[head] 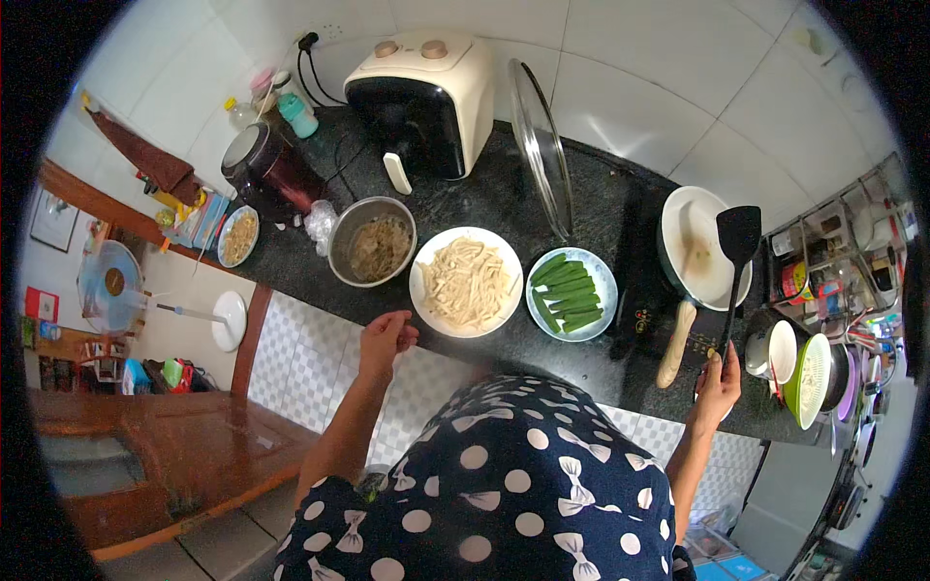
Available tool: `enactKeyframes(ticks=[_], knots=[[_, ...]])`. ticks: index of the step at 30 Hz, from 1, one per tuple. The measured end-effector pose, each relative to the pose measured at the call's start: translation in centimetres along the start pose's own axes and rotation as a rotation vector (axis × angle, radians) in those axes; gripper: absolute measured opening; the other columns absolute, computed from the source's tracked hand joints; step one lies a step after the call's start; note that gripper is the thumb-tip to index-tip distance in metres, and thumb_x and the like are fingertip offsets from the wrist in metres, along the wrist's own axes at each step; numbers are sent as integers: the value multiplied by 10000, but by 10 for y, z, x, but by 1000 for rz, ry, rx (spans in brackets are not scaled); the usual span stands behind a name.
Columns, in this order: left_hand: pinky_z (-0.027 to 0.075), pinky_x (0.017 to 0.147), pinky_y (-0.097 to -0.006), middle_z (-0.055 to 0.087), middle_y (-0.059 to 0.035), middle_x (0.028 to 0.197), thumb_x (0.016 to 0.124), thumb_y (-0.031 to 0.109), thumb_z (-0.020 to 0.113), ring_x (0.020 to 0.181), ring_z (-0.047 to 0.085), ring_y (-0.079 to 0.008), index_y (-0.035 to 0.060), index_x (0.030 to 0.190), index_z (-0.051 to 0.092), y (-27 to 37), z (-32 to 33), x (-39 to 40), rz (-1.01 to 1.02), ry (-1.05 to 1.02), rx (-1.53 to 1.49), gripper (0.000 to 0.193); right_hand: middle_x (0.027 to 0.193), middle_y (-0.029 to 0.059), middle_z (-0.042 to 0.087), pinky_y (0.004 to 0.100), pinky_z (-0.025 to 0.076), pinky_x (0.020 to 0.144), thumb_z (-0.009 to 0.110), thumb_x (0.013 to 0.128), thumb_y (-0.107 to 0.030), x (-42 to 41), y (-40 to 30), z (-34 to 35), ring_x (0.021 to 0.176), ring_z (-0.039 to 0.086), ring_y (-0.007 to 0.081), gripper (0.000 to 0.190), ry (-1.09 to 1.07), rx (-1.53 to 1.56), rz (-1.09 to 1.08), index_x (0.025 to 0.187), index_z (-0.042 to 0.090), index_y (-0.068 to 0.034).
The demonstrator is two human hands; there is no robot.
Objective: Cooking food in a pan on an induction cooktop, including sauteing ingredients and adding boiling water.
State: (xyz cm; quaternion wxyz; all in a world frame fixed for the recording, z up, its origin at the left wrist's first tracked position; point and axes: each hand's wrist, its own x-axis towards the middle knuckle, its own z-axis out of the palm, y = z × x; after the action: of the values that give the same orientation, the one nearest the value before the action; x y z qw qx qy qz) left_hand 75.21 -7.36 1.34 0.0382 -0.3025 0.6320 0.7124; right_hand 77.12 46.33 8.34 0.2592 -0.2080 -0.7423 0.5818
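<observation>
My right hand point(718, 388) grips the handle of a black spatula point(738, 232), whose blade is raised over the rim of a white-lined frying pan point(699, 247) with a wooden handle. A little brownish residue shows in the pan. My left hand point(386, 340), fingers loosely curled and holding nothing visible, hovers by the counter's front edge. Near it stand a white plate of pale strips point(468, 283) and a steel bowl point(372, 242) with brownish food. A light blue plate holds cut green beans or similar green pods point(570, 294).
A glass lid point(541, 149) stands upright beside a cream air fryer point(421, 102). Farther left are a dark red appliance point(269, 171) and a small bowl of food point(238, 237). Stacked bowls, a green colander point(808, 381) and a wire rack point(835, 247) crowd the right.
</observation>
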Motion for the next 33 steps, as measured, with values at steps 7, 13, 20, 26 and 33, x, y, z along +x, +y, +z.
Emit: enactKeyframes(ticks=[7, 13, 20, 26, 33], knots=[[507, 632, -290, 607, -47, 724, 985, 268, 519, 668, 603, -154, 66, 857, 584, 2, 49, -2, 188, -71, -151, 248, 762, -40, 543, 182, 328, 502, 603, 926, -133, -9, -17, -3, 596, 428, 27, 397, 117, -21, 55, 1311, 574, -41], [485, 657, -290, 621, -78, 760, 1017, 310, 462, 671, 580, -159, 44, 853, 553, 32, 131, -51, 121, -339, -130, 326, 1214, 198, 641, 328, 423, 1007, 644, 887, -126, -12, -16, 9, 1152, 595, 240, 423, 105, -129, -70, 1272, 568, 31], [493, 667, -282, 648, -109, 793, 1031, 277, 438, 687, 602, -163, 7, 896, 586, 20, 195, -60, 283, -669, 202, 336, 1160, 166, 661, 295, 448, 951, 630, 888, -74, -30, -16, -7, 1069, 615, 193, 390, 95, -23, 12, 1255, 570, 42], [497, 688, -293, 644, -82, 797, 1028, 276, 450, 714, 607, -166, 29, 906, 583, 12, 212, -73, 57, -692, 115, 306, 872, -51, 565, 191, 362, 573, 625, 931, -96, -31, -13, -36, 671, 434, 17, 387, 224, 129, 6, 1302, 557, -7], [512, 719, -317, 638, -88, 827, 1026, 276, 459, 765, 619, -175, 40, 943, 579, -10, 228, -75, 61, -688, 127, 277, 1134, 102, 661, 268, 440, 932, 600, 926, -79, -28, 14, -72, 1042, 586, 141, 367, 289, 41, 84, 1274, 563, 31]])
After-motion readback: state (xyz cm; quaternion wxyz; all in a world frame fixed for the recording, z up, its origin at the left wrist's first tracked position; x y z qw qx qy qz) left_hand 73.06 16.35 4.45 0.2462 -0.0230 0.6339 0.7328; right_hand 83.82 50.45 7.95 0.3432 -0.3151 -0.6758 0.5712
